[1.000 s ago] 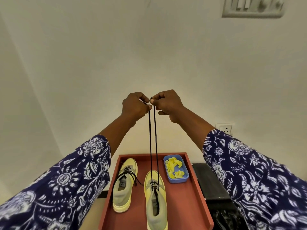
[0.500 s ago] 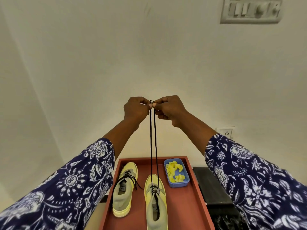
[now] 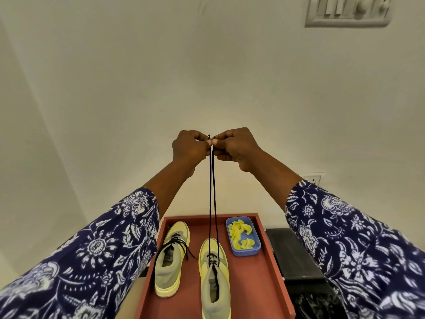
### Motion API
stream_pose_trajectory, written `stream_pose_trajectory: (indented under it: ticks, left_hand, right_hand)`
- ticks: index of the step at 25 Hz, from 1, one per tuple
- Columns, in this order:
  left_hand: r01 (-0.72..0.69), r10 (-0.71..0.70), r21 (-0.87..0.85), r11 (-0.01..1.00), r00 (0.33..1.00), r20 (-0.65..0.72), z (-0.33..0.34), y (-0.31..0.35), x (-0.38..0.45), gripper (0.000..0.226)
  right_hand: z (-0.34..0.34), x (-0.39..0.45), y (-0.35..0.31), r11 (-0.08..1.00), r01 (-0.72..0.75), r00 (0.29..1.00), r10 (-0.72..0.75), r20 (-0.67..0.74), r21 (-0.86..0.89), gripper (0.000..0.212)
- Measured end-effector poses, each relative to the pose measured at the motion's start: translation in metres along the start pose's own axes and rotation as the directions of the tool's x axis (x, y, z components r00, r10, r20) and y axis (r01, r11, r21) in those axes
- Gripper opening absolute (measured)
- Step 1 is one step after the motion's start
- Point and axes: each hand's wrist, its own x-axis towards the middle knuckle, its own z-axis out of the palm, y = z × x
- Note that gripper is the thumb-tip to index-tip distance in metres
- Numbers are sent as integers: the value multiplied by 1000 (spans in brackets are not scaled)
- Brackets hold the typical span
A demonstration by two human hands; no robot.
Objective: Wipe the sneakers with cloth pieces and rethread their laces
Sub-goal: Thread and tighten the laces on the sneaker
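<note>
Both hands are raised well above the tray, close together against the pale wall. The left hand (image 3: 189, 148) is curled, pinching one end of the black lace (image 3: 210, 192) between thumb and fingertips. The right hand (image 3: 234, 146) is likewise curled and pinches the other end; the two lace tips stand just above the knuckles, side by side. Whether the thumbs actually touch cannot be told from this angle.

From the hands the lace drops in two taut, nearly parallel strands to the right sneaker (image 3: 215, 279), where it enters the lowest eyelets near the toe. Only the front rows appear threaded; the upper eyelets are too small to judge. That sneaker, yellow and grey, lies toe away from the wearer on the red tray (image 3: 266, 284).

The left sneaker (image 3: 171, 259) lies beside it, apart, angled slightly, its own lace threaded with loose ends trailing on the tray floor.

A blue container (image 3: 243, 236) sits at the tray's far right corner, holding crumpled yellow cloth pieces (image 3: 240, 233).

The sleeves are dark blue with a white floral print. A switch plate (image 3: 348, 10) is fixed high on the wall, and a socket (image 3: 311, 178) shows lower at right.
</note>
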Motion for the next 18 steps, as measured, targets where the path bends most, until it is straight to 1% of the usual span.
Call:
stream_pose_trajectory:
  ticks: [13, 18]
  left_hand:
    - [-24, 23, 29, 999, 999, 23, -3, 0, 3, 6]
    - [-13, 12, 21, 1000, 999, 44, -5, -1, 7, 8]
  right_hand:
    - [1, 3, 1, 1000, 5, 1000, -5, 12, 18, 8]
    - [2, 4, 0, 998, -30, 999, 28, 30, 55, 10]
